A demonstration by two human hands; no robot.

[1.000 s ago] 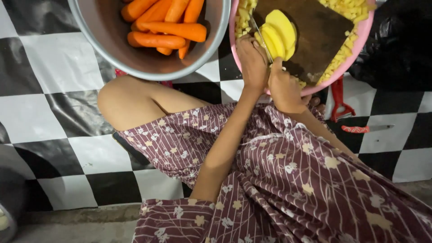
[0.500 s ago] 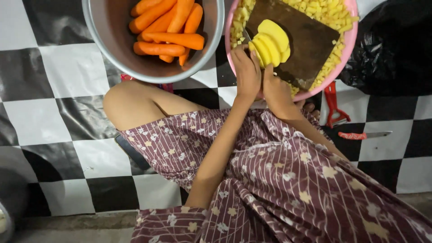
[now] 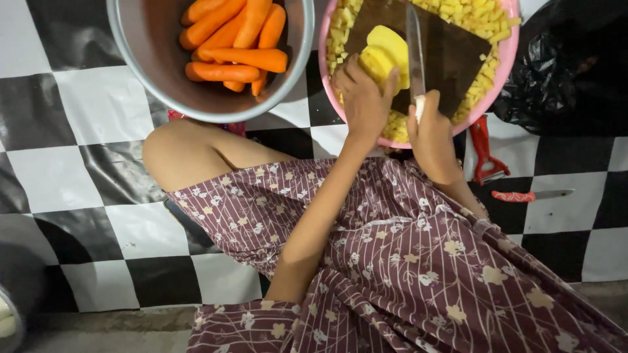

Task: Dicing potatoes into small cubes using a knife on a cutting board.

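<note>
While the person sits on the black-and-white checkered floor in a patterned maroon dress, the work lies ahead of the knees; compared with half a second ago, the view has shifted so that both vessels sit nearer the upper edge, and the knife now stands upright over the board rather than lying low beside the slices. Largest is the grey metal bowl at upper left, holding whole peeled carrots; beside it, not quite touching, the pink basin carries a dark wooden cutting board ringed by yellow potato cubes. A black plastic bag lies to the right. On the board, the left hand is curled over a stack of potato slices, pinning it; the right hand is clamped round the handle of the knife, blade pointing away, just beside the stack. The raised blade suggests, as a judgement, a stroke between cuts. Smallest, on the floor at right: a red peeler and a red-handled small knife, both untouched.
</note>
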